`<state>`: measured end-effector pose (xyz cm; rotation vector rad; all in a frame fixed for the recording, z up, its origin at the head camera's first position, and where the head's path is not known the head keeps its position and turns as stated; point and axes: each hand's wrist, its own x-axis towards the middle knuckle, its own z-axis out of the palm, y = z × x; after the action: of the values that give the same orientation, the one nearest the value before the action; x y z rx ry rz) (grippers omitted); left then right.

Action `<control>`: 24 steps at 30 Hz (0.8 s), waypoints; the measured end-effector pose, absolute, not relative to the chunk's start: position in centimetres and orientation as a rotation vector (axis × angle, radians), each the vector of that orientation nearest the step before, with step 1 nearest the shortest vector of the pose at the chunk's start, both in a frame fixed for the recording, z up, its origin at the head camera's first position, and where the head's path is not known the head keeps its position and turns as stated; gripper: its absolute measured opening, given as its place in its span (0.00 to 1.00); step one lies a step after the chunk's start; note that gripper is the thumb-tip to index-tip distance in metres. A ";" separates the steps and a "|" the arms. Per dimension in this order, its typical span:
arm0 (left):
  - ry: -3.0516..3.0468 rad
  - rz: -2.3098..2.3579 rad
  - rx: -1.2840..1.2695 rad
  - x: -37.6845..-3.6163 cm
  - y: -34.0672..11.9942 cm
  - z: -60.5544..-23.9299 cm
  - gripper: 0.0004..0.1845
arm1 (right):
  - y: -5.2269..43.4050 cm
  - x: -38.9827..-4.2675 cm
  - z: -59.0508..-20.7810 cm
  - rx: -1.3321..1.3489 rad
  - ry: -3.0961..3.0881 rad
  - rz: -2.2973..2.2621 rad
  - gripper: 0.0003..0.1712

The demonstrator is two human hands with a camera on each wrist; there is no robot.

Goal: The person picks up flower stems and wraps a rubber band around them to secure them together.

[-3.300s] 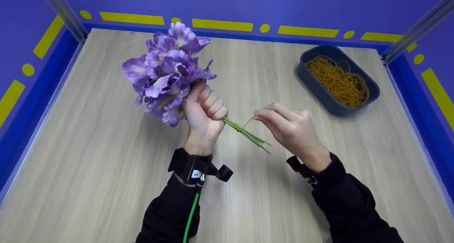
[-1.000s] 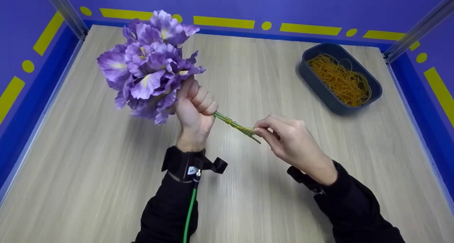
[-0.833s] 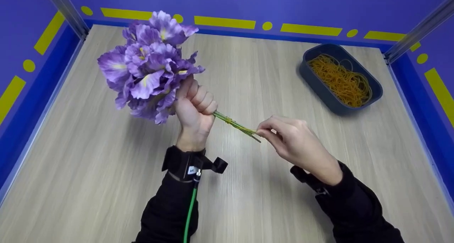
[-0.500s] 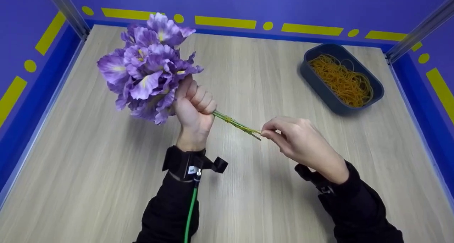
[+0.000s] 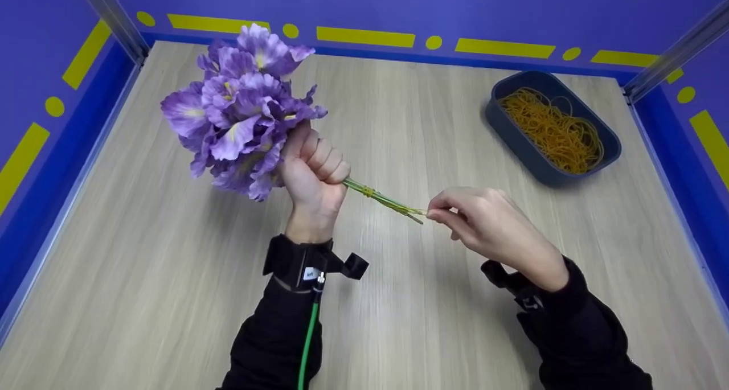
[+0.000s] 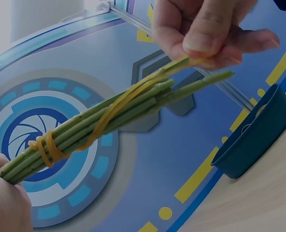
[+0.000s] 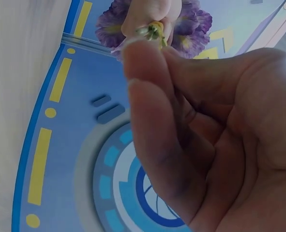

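- Pale wood-grain tabletop [image 5: 410, 327], spreading beneath both arms.
- Right hand [image 5: 487, 219]: thumb and fingertips pinching a stretched yellow rubber band [image 6: 50, 149].
- Left hand [image 5: 315, 179]: fingers curled round green stems [image 5: 390, 204], band-wrapped, purple flowers [image 5: 239, 117] up and left, above the table.
- Dark tub [image 5: 527, 162] of rubber bands [image 5: 552, 131], far right.
- Blue-violet walls [image 5: 376, 5], yellow dashes, metal corner posts [image 5: 114, 17].

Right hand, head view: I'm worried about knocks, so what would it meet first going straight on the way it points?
Probably the stem ends, just ahead of the right hand, which pinches the rubber band. Depth is unclear, so it might skim past them.
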<state>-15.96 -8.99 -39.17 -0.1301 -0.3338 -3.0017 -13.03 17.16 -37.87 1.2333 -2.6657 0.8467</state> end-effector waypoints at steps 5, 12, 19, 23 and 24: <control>-0.264 -3.032 -0.094 -16.0 -9.1 -39.3 0.26 | 17.4 -13.3 -37.9 1.268 -2.706 0.855 0.04; -0.176 -3.094 -0.077 -15.9 -9.2 -38.9 0.26 | 17.4 -13.8 -37.9 1.321 -2.683 0.893 0.01; -0.075 -3.156 -0.090 -15.7 -9.3 -38.6 0.27 | 17.1 -14.1 -38.3 1.396 -2.569 0.893 0.02; -0.019 -3.188 -0.080 -15.7 -9.2 -38.4 0.27 | 16.7 -14.2 -38.8 1.452 -2.523 0.920 0.03; -0.025 -3.189 -0.071 -15.7 -9.1 -38.4 0.27 | 16.6 -14.2 -38.9 1.465 -2.519 0.930 0.03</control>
<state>-15.72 -9.11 -38.35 -0.0710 -0.0254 -3.1895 -14.23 16.61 -38.90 1.4650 -2.5189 0.9297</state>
